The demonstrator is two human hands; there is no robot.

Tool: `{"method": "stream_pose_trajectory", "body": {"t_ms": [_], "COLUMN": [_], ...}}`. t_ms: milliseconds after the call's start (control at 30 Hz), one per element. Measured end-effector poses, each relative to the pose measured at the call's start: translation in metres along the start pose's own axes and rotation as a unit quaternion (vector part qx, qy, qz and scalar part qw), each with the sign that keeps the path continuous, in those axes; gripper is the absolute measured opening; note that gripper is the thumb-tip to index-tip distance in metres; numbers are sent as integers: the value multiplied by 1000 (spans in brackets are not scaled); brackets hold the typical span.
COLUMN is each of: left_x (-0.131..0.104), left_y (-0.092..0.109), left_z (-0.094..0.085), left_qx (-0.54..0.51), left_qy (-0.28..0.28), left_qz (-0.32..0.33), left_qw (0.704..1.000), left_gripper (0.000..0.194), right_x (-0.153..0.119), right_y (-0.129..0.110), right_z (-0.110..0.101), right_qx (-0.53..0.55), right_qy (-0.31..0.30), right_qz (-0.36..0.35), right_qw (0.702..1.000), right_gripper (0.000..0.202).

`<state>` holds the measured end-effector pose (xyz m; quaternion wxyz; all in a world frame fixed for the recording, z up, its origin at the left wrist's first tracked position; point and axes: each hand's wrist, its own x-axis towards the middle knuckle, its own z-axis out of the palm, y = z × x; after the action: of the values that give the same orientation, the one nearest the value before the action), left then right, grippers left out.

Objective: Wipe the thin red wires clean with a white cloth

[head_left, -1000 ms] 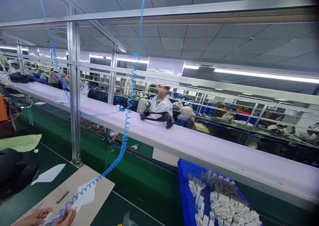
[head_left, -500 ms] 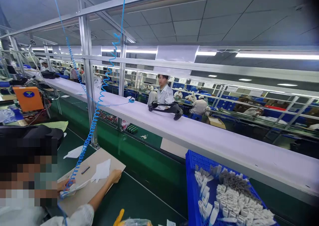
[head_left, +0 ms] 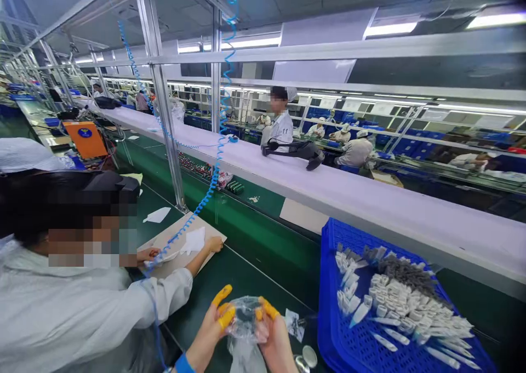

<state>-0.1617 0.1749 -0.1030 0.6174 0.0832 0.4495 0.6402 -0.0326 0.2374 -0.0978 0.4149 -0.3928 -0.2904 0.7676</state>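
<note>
A crumpled clear plastic bag (head_left: 245,314) is stretched between my two hands, low in the middle of the view. My left hand (head_left: 216,319), with yellow finger cots and a blue wristband (head_left: 183,363), grips the bag's left side, its index finger raised. On the other side my right hand (head_left: 271,327), also in yellow finger cots, pinches the bag's edge. More of the plastic hangs down between the wrists. Whether anything is inside the bag I cannot tell. Close to my right wrist lie round silvery lids or discs (head_left: 309,356) and a small printed packet (head_left: 295,325).
A blue crate (head_left: 326,307) of white and grey plastic parts (head_left: 405,293) stands at right. To my left a co-worker's sleeve (head_left: 135,307) reaches over a cardboard sheet (head_left: 172,263). A coiled blue hose (head_left: 211,189) hangs there. A raised white shelf (head_left: 370,203) runs behind.
The view has tilted down, bringing both my hands into fuller sight with the plastic bag. Before, only a yellow fingertip and the bag's top showed at the lower edge.
</note>
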Motion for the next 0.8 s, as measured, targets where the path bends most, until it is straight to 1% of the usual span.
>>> {"method": "stream_pose_trajectory", "body": {"t_ms": [67, 133, 200, 300, 400, 433, 500, 600, 667, 733, 800], "left_x": [2, 4, 5, 7, 9, 10, 11, 10, 9, 6, 3], "left_y": [8, 15, 18, 15, 9, 8, 8, 12, 15, 18, 21], "left_z": [5, 8, 10, 11, 13, 13, 13, 11, 8, 6, 4], "left_qx": [-54, -89, -101, -104, -103, -104, -105, -99, -89, -73, -55], "left_qy": [-3, -11, -15, -8, 2, 6, 11, 12, 8, 1, -6], "left_qz": [-19, -26, -21, -14, -5, 0, 5, 7, 2, -17, -39], "left_qw": [998, 996, 995, 994, 995, 995, 994, 995, 996, 997, 998], "left_gripper": [54, 37, 29, 33, 38, 41, 48, 53, 54, 59, 66], "right_x": [3, 5, 6, 4, -1, -3, -8, -14, -13, -7, 1], "right_y": [-3, -8, -11, -12, -9, -9, -7, -4, -3, -3, -4], "right_z": [-1, -4, -6, -8, -7, -7, -6, -4, -4, -3, -3], "right_qx": [-5, -17, -36, -86, -164, -187, -240, -314, -297, -233, -179], "right_qy": [16, 34, 54, 89, 110, 113, 111, 81, 70, 82, 95], "right_qz": [26, 30, 16, -35, -94, -108, -120, -118, -110, -95, -66], "right_qw": [1000, 999, 998, 992, 976, 970, 957, 939, 946, 964, 977], "right_gripper": [49, 46, 42, 41, 49, 48, 40, 41, 35, 27, 29]}}
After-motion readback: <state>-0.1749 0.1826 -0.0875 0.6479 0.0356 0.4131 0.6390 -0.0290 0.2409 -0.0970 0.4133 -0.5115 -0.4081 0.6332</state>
